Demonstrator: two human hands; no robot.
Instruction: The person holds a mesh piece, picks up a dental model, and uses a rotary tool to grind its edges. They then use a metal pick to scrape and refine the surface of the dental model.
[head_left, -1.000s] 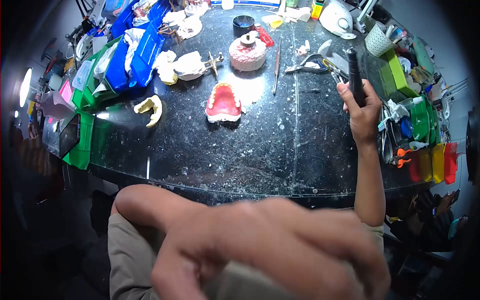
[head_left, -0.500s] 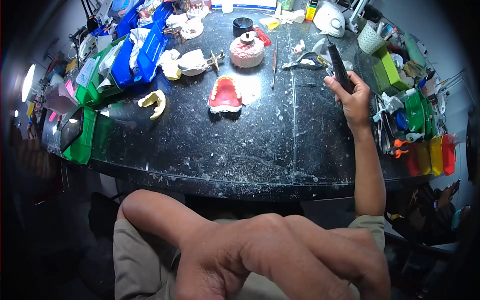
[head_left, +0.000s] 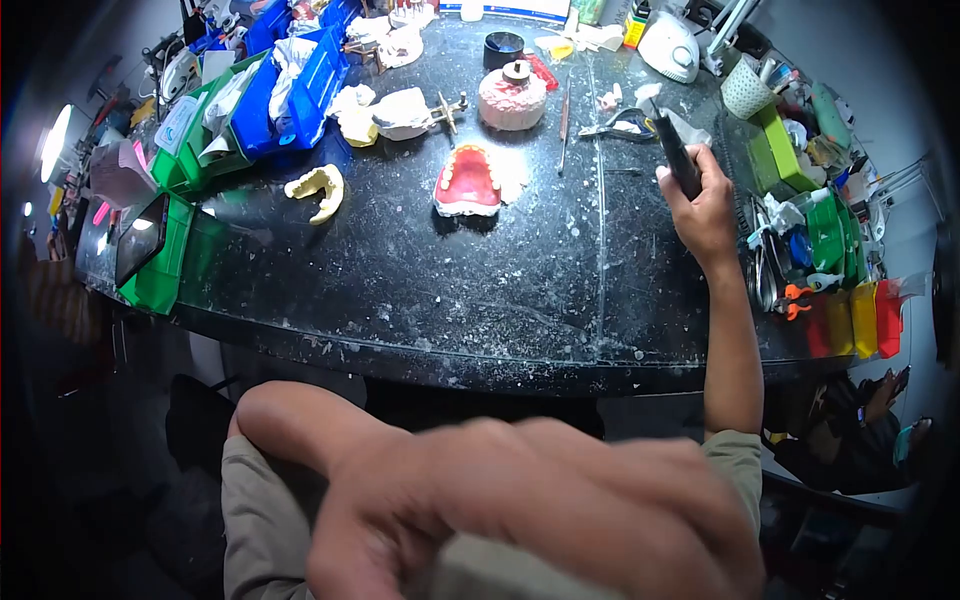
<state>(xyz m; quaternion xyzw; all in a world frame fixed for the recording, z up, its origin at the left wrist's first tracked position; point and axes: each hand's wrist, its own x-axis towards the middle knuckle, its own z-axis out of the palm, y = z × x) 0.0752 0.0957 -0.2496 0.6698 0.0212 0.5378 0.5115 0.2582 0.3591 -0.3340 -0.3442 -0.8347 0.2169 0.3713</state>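
Observation:
My right hand [head_left: 708,215] is closed around a black rotary handpiece [head_left: 678,152], held upright over the right side of the bench with its thin tip pointing up and away. My left hand [head_left: 560,495] looms large and blurred close to the camera; its fingers are bent, and their tips are hidden. On the bench between my arms sits a pink denture with teeth [head_left: 468,185] on a white base. Left of it lies a yellowish horseshoe-shaped piece [head_left: 322,190]. Behind the denture stands a round pinkish-white block [head_left: 512,103] with a metal knob on top.
Blue bins [head_left: 290,95] and a green bin [head_left: 165,255] line the left side. A thin metal tool [head_left: 564,125] and pliers [head_left: 625,125] lie near the handpiece. Orange-handled pliers [head_left: 797,300] and coloured bins [head_left: 870,320] are at right. The bench edge [head_left: 480,375] curves in front.
My left hand has shifted slightly left and is more blurred. The view has moved a little, so the bench things sit further right. My right hand still holds the handpiece.

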